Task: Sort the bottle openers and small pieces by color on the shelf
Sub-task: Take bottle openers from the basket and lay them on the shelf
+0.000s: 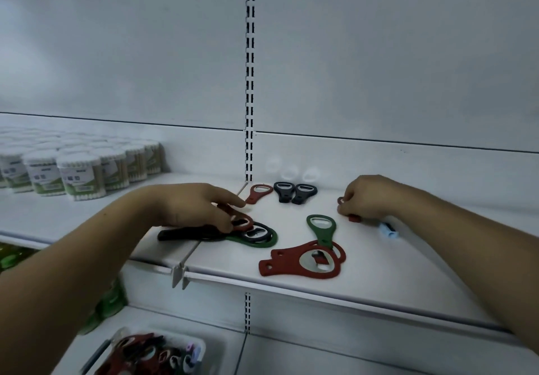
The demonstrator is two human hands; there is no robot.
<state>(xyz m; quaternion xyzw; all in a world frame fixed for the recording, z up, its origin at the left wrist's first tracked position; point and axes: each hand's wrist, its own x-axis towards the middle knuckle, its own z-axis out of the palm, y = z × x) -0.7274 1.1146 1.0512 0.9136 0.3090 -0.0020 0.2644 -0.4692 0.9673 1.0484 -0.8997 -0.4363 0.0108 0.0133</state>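
Note:
On the white shelf (393,281), my left hand (192,208) pinches a small red opener (242,222) lying atop a black opener (186,234) and a green one (262,242). My right hand (370,196) curls round a small red piece (354,218). Two large red openers (294,261) lie stacked near the front edge, with a green opener (320,227) resting on them. At the back lie a small red opener (258,193) and two black ones (294,192). A light blue piece (389,230) sits under my right wrist.
Three clear small pieces (288,170) stand against the back wall. Tubs of cotton swabs (78,176) fill the left shelf section. A white tray (151,354) of mixed openers and pieces sits on the shelf below. A slotted upright (250,83) divides the back panels.

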